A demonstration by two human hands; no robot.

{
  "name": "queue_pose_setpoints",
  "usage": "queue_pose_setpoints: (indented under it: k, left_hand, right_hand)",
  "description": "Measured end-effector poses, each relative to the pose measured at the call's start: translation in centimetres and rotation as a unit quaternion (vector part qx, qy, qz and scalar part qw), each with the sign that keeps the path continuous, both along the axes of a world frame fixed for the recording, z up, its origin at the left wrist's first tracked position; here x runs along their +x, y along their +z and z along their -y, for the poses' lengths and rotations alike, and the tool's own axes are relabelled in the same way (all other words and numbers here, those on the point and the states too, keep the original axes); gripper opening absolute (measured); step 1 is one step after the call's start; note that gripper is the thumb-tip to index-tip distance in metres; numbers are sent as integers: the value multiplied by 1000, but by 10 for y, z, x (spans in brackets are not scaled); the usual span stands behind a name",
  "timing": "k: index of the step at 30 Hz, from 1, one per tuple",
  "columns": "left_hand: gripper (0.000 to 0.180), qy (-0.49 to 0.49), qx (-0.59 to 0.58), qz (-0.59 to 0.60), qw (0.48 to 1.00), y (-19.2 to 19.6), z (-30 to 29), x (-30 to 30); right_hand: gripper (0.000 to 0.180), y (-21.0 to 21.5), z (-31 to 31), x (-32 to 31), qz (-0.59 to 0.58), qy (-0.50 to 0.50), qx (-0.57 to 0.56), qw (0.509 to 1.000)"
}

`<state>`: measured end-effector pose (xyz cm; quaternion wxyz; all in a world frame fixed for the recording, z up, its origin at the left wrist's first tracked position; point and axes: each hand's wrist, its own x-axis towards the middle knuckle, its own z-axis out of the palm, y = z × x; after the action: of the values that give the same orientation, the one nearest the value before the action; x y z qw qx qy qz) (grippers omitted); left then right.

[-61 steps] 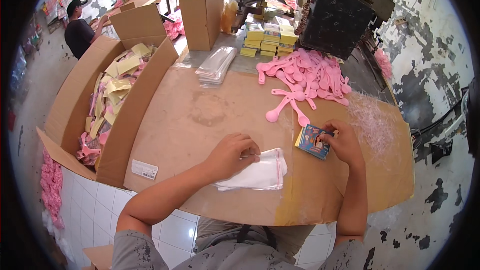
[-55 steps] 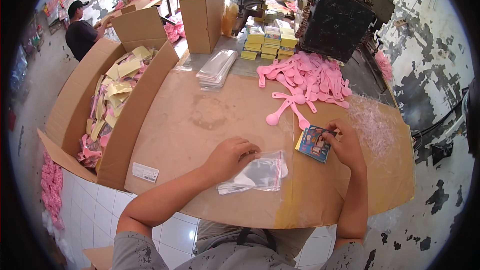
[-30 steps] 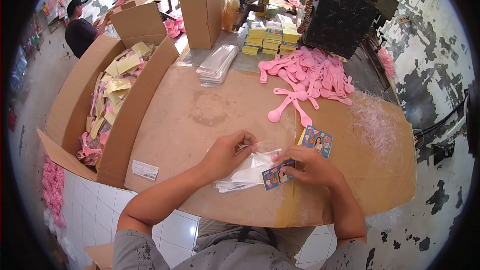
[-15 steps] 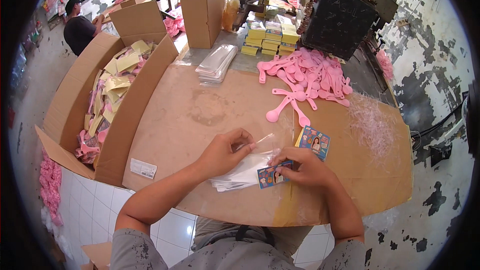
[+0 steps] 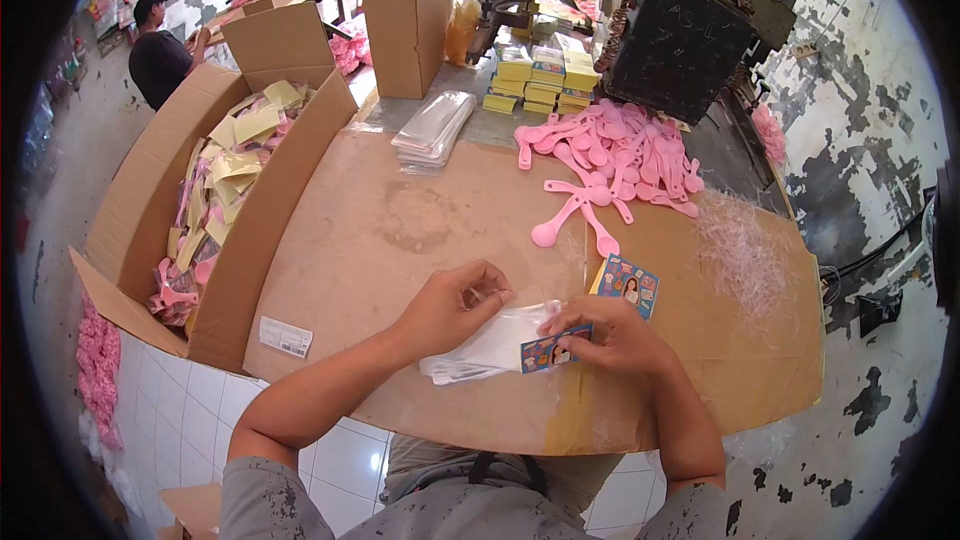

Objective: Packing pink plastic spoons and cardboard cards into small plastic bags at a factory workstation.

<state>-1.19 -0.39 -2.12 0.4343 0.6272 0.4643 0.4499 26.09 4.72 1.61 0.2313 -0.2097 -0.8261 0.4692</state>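
My right hand [image 5: 606,328] pinches a small blue printed card [image 5: 550,350] between thumb and fingers, over the right end of a stack of clear plastic bags [image 5: 475,352]. At the stack's upper left, my left hand [image 5: 458,305] has thumb and index fingertips together; whether they hold the thin film is too faint to see. Just beyond my right hand lies a pile of the same blue cards [image 5: 627,285], partly hidden by it. Farther off, pink measuring spoons [image 5: 625,155] are heaped on the cardboard-covered table [image 5: 350,230].
At left stands an open carton [image 5: 270,230] full of bagged spoons with yellowish cards. More clear bags [image 5: 435,130], stacked card bundles [image 5: 540,75] and an upright box [image 5: 407,30] stand farther back. Plastic shreds [image 5: 745,255] lie at right. Two people [image 5: 160,55] are beyond.
The film that stood up between my hands has dropped lower. My right hand and its card have shifted very slightly right and up; my left hand has barely moved.
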Motion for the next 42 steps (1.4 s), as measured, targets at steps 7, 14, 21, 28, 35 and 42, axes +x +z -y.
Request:
queue_pose_setpoints:
  k: [7,14,21,28,35,42]
  left_hand:
    - [21,-13,-100,200,975,34,-1,-13]
    - [31,-31,-84,183,979,30,8,4]
    - [34,-42,-89,152,983,28,12,10]
    - [36,-33,-68,143,987,28,14,10]
    - [44,-71,-55,60,994,27,18,12]
    - [52,-118,-63,-35,990,49,24,13]
  right_hand:
    - [19,6,1,2,7,-80,-40,996]
    - [21,-4,5,-11,-225,-279,-100,928]
    - [20,-1,8,-8,-124,-228,14,966]
    - [23,1,9,-14,-249,-276,-78,925]
    - [29,0,5,-12,-33,-128,122,984]
    - [29,-8,14,-25,-207,-224,-115,945]
